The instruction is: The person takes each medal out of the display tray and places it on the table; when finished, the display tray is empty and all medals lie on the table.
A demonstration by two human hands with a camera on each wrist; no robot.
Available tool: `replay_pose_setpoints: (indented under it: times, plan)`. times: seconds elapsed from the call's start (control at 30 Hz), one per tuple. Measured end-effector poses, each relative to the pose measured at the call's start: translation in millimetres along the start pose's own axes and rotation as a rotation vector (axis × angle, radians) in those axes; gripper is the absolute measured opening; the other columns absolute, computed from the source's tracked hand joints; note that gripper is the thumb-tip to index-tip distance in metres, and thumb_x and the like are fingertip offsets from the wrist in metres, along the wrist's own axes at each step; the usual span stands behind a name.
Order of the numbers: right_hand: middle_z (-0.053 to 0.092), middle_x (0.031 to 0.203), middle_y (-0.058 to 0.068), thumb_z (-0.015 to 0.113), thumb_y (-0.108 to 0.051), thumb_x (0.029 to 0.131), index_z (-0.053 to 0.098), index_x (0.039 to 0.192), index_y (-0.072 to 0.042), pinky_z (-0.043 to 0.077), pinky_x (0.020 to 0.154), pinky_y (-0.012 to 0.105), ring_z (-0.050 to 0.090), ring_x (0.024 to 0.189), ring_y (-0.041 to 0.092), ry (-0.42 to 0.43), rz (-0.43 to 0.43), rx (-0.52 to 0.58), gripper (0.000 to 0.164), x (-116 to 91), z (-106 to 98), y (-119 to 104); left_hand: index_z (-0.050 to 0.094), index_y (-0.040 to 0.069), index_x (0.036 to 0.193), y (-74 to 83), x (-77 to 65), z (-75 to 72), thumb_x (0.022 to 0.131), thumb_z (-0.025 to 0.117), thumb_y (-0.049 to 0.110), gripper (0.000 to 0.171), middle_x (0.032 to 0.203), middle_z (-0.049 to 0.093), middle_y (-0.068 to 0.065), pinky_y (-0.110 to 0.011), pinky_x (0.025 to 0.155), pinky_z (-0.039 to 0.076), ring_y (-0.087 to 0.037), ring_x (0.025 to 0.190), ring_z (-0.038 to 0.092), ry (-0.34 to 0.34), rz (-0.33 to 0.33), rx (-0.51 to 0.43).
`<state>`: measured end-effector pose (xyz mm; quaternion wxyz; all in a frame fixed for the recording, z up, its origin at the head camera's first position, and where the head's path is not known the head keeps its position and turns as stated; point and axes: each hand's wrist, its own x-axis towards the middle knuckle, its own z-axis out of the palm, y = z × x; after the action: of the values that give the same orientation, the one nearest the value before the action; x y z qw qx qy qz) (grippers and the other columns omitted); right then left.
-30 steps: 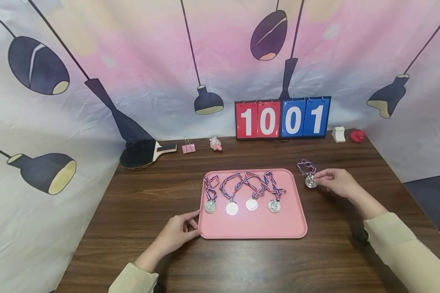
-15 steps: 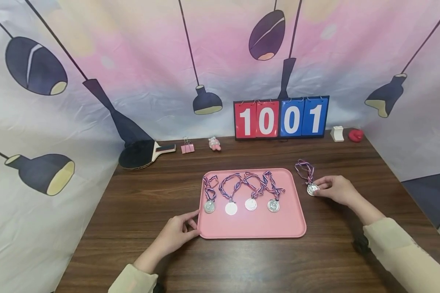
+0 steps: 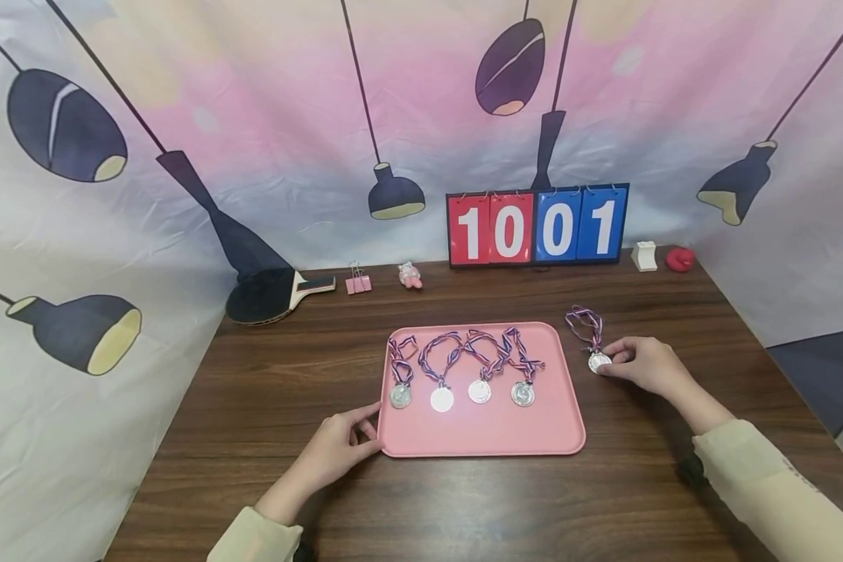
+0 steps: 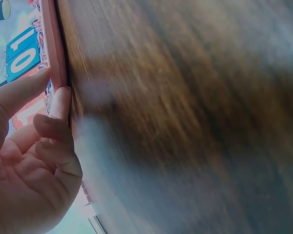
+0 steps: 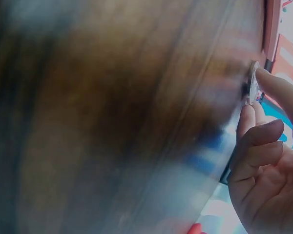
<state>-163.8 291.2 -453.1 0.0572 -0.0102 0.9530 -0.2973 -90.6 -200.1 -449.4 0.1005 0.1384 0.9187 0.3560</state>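
Observation:
A pink tray [image 3: 478, 441] lies on the wooden table, with several silver medals on striped ribbons in a row on it. At the tray's near left corner, my left hand [image 3: 339, 449] holds the rim with thumb and index finger; its other fingers are curled in the left wrist view. To the right of the tray is another silver medal [image 3: 599, 362], its ribbon [image 3: 590, 321] lying on the table beyond it. My right hand [image 3: 646, 364] pinches this medal's edge between thumb and fingers. The right wrist view shows the medal [image 5: 253, 84] nearly edge-on.
Along the back edge stand a black table tennis bat [image 3: 260, 297], a pink binder clip [image 3: 358, 282], a small figurine [image 3: 410, 275], a scoreboard [image 3: 538, 226] reading 10 and 01, a white block [image 3: 644, 256] and a red object [image 3: 680, 259]. A printed cloth hangs behind.
My right hand has drawn the medal a little toward me, stretching out its ribbon, and has stayed nearly still since. My left hand keeps its place on the tray.

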Motion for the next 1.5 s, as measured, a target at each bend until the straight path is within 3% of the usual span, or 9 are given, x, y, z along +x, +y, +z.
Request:
replay_pose_setpoints:
  times: [0.33,0.43,0.6,0.83,1.1,1.5]
  plan:
    - [0.065,0.073,-0.002,0.067,-0.038,0.078,0.066,0.096,-0.012,0.041,0.060,0.031,0.055,0.068,0.016,0.063,-0.120,0.094,0.032,-5,-4,-16,0.053,0.007,0.124,0.3,-0.2,-0.6,0.076,0.071,0.019,0.053,0.069,0.056,0.009,-0.022,0.040,0.035,-0.008,0.045,0.043,-0.002,0.000,-0.013]
    - [0.065,0.072,-0.004,0.066,-0.042,0.078,0.066,0.094,-0.015,0.042,0.060,0.032,0.057,0.066,0.015,0.049,-0.143,0.126,0.032,-11,4,-32,0.053,0.007,0.124,1.7,-1.2,-0.9,0.076,0.071,0.018,0.052,0.069,0.056,0.008,-0.023,0.041,0.035,-0.008,0.045,0.043,0.000,0.004,-0.005]
    - [0.061,0.068,-0.007,0.070,-0.036,0.076,0.067,0.086,-0.019,0.042,0.057,0.030,0.054,0.063,0.014,0.020,-0.171,0.129,0.020,-21,26,-59,0.054,0.007,0.123,2.9,-2.2,-0.8,0.076,0.071,0.017,0.051,0.069,0.056,0.008,-0.023,0.041,0.035,-0.009,0.045,0.043,0.001,0.006,0.001]
    - [0.059,0.067,-0.007,0.074,-0.031,0.072,0.066,0.079,-0.018,0.044,0.054,0.027,0.054,0.063,0.012,-0.048,-0.184,0.172,0.017,-26,51,-83,0.053,0.007,0.124,1.9,-2.5,-0.7,0.077,0.071,0.017,0.051,0.068,0.056,0.009,-0.023,0.042,0.036,-0.009,0.046,0.044,-0.002,0.009,-0.002]
    - [0.056,0.062,-0.012,0.076,-0.052,0.058,0.062,0.073,-0.022,0.039,0.051,0.029,0.052,0.060,0.008,-0.016,-0.129,0.015,0.037,-25,66,-92,0.054,0.006,0.123,1.4,-2.7,0.1,0.076,0.071,0.016,0.051,0.068,0.056,0.009,-0.023,0.042,0.036,-0.009,0.047,0.045,0.003,0.012,-0.011]
    - [0.051,0.057,-0.007,0.075,-0.058,0.056,0.059,0.069,-0.020,0.034,0.044,0.030,0.047,0.053,0.012,-0.030,-0.084,-0.092,0.043,-20,69,-94,0.054,0.006,0.122,1.6,-0.7,-1.2,0.076,0.071,0.016,0.051,0.067,0.056,0.010,-0.022,0.041,0.035,-0.008,0.045,0.043,0.007,0.023,-0.003]
